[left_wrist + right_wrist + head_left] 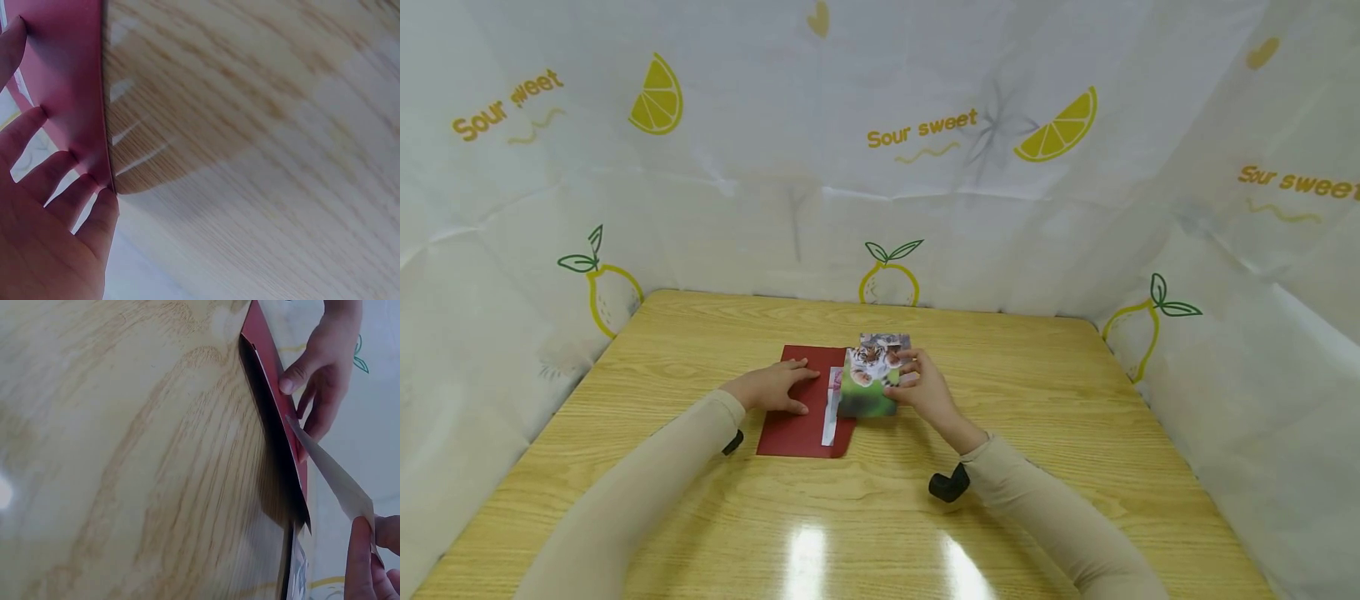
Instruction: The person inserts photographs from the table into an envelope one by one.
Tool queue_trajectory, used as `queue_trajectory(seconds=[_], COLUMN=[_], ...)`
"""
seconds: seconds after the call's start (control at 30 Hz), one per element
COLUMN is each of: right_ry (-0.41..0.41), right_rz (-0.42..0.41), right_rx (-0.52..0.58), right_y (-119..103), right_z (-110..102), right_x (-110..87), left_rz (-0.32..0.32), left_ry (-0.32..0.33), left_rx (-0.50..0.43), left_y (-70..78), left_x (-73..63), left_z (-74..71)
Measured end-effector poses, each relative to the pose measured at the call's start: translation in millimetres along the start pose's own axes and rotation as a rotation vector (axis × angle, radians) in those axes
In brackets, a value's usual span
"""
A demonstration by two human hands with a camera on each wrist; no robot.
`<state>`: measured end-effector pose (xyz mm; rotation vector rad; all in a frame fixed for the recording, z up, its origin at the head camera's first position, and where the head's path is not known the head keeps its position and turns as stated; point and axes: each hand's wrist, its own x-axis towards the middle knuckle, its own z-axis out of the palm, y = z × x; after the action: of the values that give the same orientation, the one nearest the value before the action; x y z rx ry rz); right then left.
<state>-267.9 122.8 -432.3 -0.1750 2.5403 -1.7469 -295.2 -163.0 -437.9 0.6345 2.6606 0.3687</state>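
Note:
A red folder (801, 429) lies on the table, with a narrow pale strip (830, 421) showing along its right part. My left hand (775, 387) rests on the folder with fingers spread; in the left wrist view its fingertips touch the red surface (69, 81). My right hand (928, 392) pinches a tiger picture card (868, 396) by its right edge, between thumb and fingers. The card is tilted, its left edge over the folder's right side; the right wrist view shows its pale back (334, 478). Behind it, another picture (883, 338) is mostly hidden.
The wooden table (1030, 400) extends around the folder on all sides. A white curtain (760, 225) printed with lemons encloses its back and sides. Black wrist mounts (950, 483) stick out under the sleeves.

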Motion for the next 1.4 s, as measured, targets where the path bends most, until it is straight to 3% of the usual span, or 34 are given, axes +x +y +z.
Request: queue_trajectory(seconds=[0.3, 0.7, 1.03, 1.4], right_ry=[0.023, -0.018, -0.037, -0.056], right_rz=[-0.056, -0.058, -0.021, 0.021], right_rx=[-0.064, 0.015, -0.023, 0.009], right_y=[-1.0, 6.4, 3.1, 2.5], right_z=[9.8, 20.1, 24.3, 23.6], right_x=[-1.8, 0.1, -3.4, -3.4], left_rz=[0.007, 0.002, -0.014, -0.016], left_ry=[-0.002, -0.004, -0.011, -0.005], left_rx=[0.002, 0.014, 0.019, 0.019], left_y=[1.3, 2.3, 4.6, 4.7], left_x=[-0.2, 0.5, -0.3, 0.0], left_z=[-1.6, -1.1, -2.4, -2.5])
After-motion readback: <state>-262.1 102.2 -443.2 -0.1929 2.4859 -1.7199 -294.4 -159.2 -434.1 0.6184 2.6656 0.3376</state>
